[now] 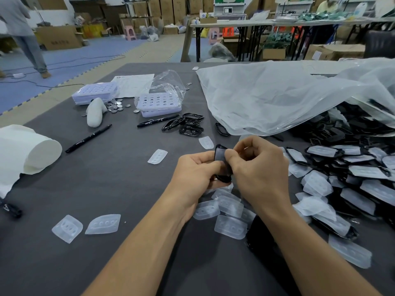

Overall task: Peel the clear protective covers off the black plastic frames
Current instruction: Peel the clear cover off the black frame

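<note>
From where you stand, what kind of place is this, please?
Probably a small workshop or warehouse for hand assembly. Stacked cardboard boxes line the back, folding work tables stand behind, and a big plastic bag spills many black frames onto this table.

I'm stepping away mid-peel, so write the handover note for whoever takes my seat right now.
Left hand grips a black frame; right hand pinches its upper edge, and its clear cover appears to be still on.
Done: bare frames stacked mid-table, peeled covers scattered near the hands.
Left: a big pile of covered frames on the right, spilling from the plastic bag.
</note>
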